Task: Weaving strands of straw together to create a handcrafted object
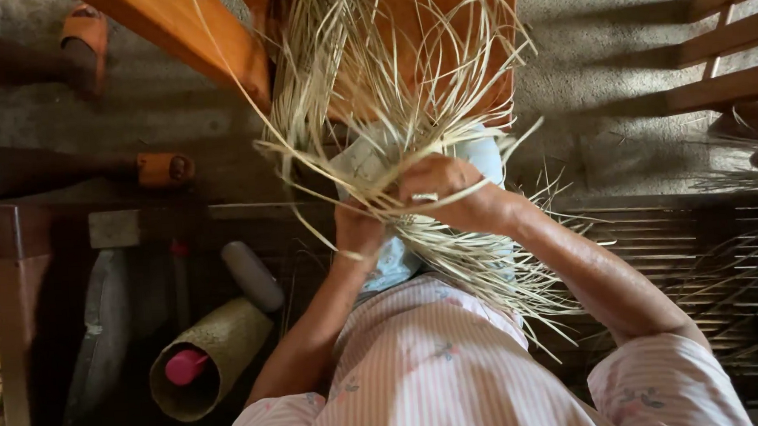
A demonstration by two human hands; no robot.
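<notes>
A loose bundle of pale straw strips [390, 85] fans upward and outward in front of me, with more strands trailing down to the right. My right hand [450, 193] is closed over the strips where they gather, above a light blue cloth [368, 162]. Just below and to the left, my left hand [358, 231] grips the same bundle from underneath. Both forearms reach up from my pink striped garment [428, 364].
An orange wooden frame [192, 34] stands behind the straw. A woven cylinder holding a pink object [202, 361] lies lower left beside a grey tube [252, 276]. Slatted wood [729, 44] sits upper right. A person's feet in orange sandals [164, 169] are at left.
</notes>
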